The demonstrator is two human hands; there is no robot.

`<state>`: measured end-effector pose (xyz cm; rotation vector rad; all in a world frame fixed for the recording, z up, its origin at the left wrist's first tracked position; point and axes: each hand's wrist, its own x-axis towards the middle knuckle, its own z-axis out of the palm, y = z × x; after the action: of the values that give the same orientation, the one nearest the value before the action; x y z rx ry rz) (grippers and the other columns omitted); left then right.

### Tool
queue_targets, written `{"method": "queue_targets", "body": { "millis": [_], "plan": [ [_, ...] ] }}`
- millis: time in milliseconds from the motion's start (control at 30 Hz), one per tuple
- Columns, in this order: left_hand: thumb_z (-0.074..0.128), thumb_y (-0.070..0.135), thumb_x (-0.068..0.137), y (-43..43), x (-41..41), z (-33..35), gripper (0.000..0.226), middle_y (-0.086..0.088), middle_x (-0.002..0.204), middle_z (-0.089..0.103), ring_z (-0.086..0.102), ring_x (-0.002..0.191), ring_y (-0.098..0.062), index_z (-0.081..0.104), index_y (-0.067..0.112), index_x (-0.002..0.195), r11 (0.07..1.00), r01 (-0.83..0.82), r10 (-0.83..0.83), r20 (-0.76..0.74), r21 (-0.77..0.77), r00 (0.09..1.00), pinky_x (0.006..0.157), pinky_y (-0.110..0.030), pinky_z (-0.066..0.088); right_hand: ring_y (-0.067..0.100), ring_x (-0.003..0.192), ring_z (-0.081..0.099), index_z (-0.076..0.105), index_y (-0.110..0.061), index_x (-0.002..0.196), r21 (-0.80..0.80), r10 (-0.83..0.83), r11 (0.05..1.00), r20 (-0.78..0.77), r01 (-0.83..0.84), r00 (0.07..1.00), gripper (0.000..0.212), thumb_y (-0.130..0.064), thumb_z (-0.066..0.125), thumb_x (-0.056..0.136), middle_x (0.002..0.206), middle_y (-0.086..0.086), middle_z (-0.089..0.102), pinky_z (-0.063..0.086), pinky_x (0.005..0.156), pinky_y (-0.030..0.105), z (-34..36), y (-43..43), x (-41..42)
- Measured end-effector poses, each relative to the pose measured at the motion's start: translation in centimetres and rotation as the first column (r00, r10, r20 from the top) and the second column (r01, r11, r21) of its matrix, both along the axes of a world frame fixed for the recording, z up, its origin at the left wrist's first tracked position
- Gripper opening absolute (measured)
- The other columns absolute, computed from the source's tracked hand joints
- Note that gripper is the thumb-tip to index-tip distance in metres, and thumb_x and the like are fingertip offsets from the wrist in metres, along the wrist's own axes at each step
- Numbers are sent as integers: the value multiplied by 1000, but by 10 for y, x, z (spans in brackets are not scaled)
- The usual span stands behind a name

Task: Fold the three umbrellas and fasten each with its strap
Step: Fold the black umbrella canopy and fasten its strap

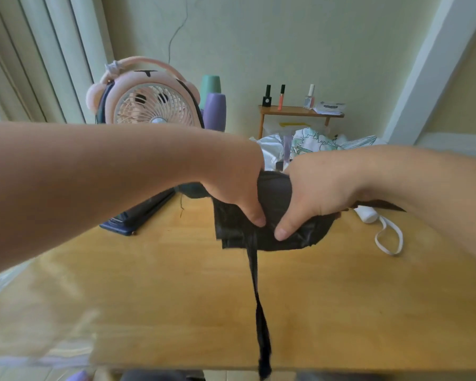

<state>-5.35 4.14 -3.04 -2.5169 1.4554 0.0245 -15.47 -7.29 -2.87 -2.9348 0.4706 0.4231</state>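
Note:
A black umbrella [275,199] is held above the wooden table [149,284], its canopy bunched into a roll. My left hand [237,188] grips the roll from the left and my right hand [313,193] grips it from the right, thumbs almost touching. Its black strap [259,298] hangs loose down past the table's front edge. A navy folded umbrella [140,213] lies on the table to the left. A white, floral umbrella [313,141] lies behind my hands, with its white handle [366,214] and wrist loop [388,237] at the right.
A pink desk fan [151,105] stands at the back left, with a purple cup [216,111] and a green cup [210,85] beside it. A small wooden shelf [291,111] against the wall carries nail polish bottles and papers.

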Motion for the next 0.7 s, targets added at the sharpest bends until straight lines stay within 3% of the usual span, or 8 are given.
{"method": "queue_targets", "body": {
  "millis": [100, 167, 300, 400, 467, 533, 600, 700],
  "plan": [
    [68, 75, 75, 1, -4, -9, 54, 6, 75, 63, 58, 65, -12, 68, 25, 96, 992, 44, -28, 144, -115, 989, 53, -28, 45, 15, 40, 55, 71, -9, 68, 204, -72, 975, -65, 84, 995, 41, -45, 90, 66, 52, 1, 65, 43, 45, 21, 4, -6, -5],
    [67, 72, 77, 1, -3, -12, 51, 5, 73, 64, 57, 62, -11, 68, 24, 92, 992, 57, -44, 115, -116, 992, 50, -27, 42, 15, 42, 59, 72, -9, 74, 159, -83, 983, -56, 91, 995, 44, -49, 90, 66, 55, 0, 68, 44, 44, 20, 4, -3, -5],
    [76, 66, 75, -1, 4, -6, 47, 3, 59, 72, 67, 54, -13, 70, 20, 82, 1000, -26, 23, -152, -14, 988, 56, -27, 53, 18, 57, 61, 68, -16, 82, -254, 19, 967, 119, 12, 993, 59, -69, 82, 61, 68, 3, 68, 43, 47, 26, -9, 3, -2],
    [86, 55, 70, 5, 10, 2, 46, 1, 61, 73, 71, 53, -19, 73, 15, 88, 992, -126, 119, -395, 10, 911, 65, -38, 64, 21, 58, 60, 68, -15, 78, -275, 58, 962, 232, 8, 971, 50, -62, 78, 66, 67, 4, 66, 47, 50, 31, -18, 5, -3],
    [83, 61, 70, 3, 10, 0, 48, 2, 65, 75, 73, 59, -16, 72, 19, 90, 997, -77, 76, -280, 9, 957, 61, -33, 60, 19, 51, 48, 64, -10, 74, -262, 57, 965, 205, -2, 977, 43, -51, 77, 72, 61, 1, 58, 37, 46, 27, -20, 5, -3],
    [73, 70, 73, 0, 8, -9, 47, 5, 69, 71, 65, 60, -11, 70, 25, 88, 1000, 14, -14, 25, -20, 1000, 53, -26, 48, 16, 45, 44, 62, -14, 64, -161, 14, 987, 150, 10, 989, 33, -41, 78, 75, 53, -2, 54, 34, 43, 23, -17, 2, -3],
    [64, 69, 80, 0, 4, -17, 43, 7, 68, 60, 53, 56, -8, 64, 26, 82, 990, 89, -59, 268, -105, 962, 49, -25, 40, 15, 37, 48, 64, -15, 52, 22, -74, 997, 105, 72, 992, 34, -35, 80, 74, 45, -2, 57, 37, 41, 21, -10, -2, -4],
    [56, 68, 86, 4, 2, -21, 44, 7, 64, 54, 47, 51, -7, 56, 26, 73, 978, 121, -61, 321, -170, 945, 46, -24, 35, 16, 38, 53, 69, -10, 62, 132, -95, 987, 65, 86, 993, 32, -35, 85, 73, 47, 2, 62, 41, 41, 21, -1, -6, -5]
  ]
}}
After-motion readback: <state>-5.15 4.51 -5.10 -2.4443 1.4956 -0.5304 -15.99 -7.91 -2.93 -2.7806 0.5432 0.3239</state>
